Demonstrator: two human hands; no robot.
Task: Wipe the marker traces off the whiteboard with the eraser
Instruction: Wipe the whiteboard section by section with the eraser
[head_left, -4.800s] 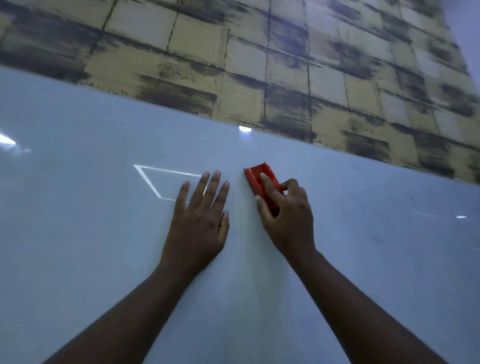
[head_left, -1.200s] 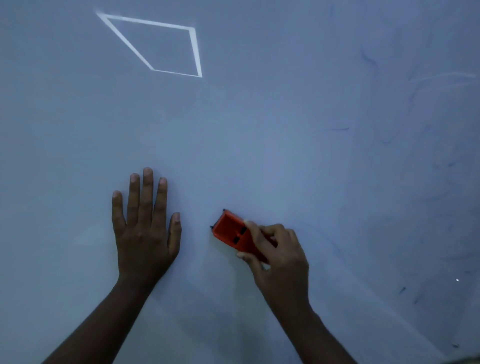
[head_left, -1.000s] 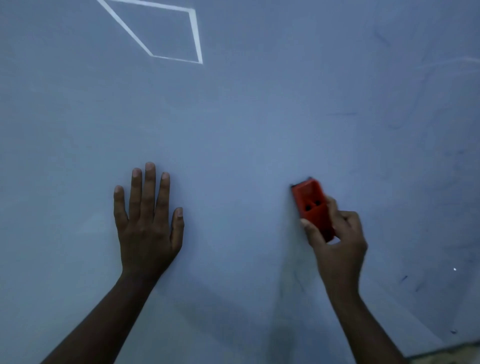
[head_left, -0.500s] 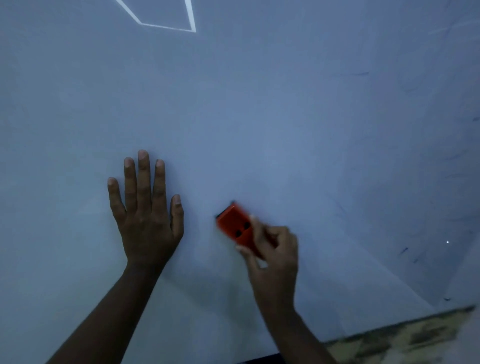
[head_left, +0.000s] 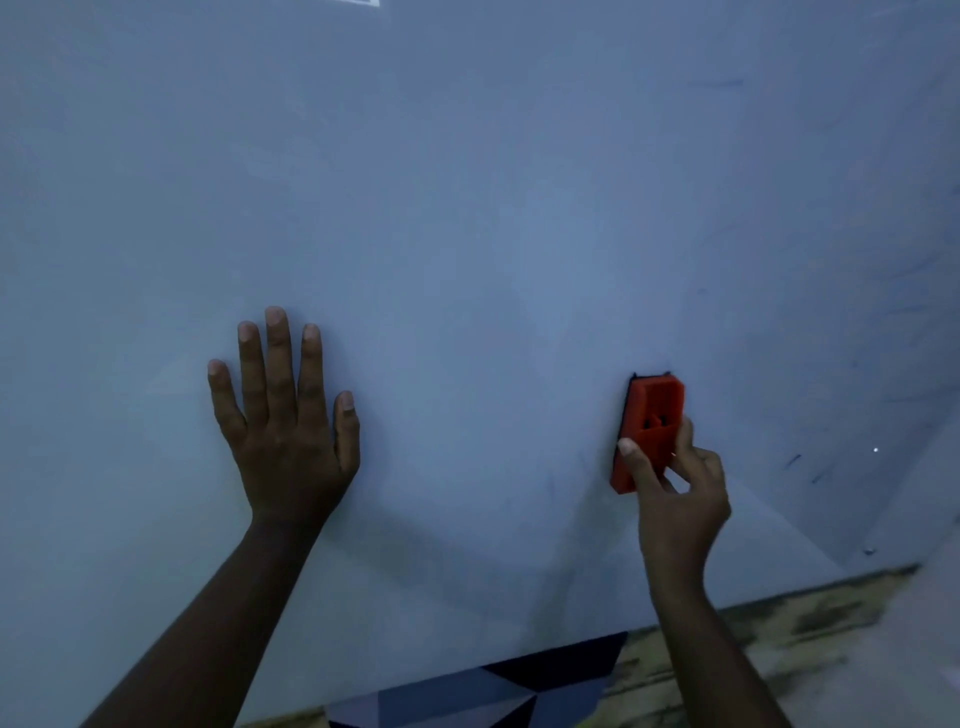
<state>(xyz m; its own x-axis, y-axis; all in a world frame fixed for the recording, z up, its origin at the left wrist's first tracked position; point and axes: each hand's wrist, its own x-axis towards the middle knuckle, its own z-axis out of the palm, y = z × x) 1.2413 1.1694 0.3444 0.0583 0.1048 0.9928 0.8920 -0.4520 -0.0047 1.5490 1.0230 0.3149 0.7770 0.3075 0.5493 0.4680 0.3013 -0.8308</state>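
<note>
Whiteboard (head_left: 467, 208): smooth, glossy, pale blue-grey in dim light, fills nearly the whole view. Eraser (head_left: 649, 426): red-orange hard plastic block, rectangular, recessed top, thin dark pad edge showing at its far end; stands lengthwise on the board, far end pointing away from the wrist

Right hand (head_left: 675, 493) grasps the eraser's near half, thumb on its left edge, fingers curled over the right. Left hand (head_left: 283, 415) released, laid flat on the board with fingers straight and slightly spread, well apart to the left of the eraser

Against half a second ago: eraser has swung from close beside the left hand out to the right and turned from slanted to nearly upright; left hand has kept its place

Faint blue marker traces (head_left: 802, 467), short dashes and smears, right of the right hand; most are too dim to trace. Near side of the forearms, mottled yellow-dark floor (head_left: 779, 634) and a dark geometric patch (head_left: 493, 691), cut off by the frame
</note>
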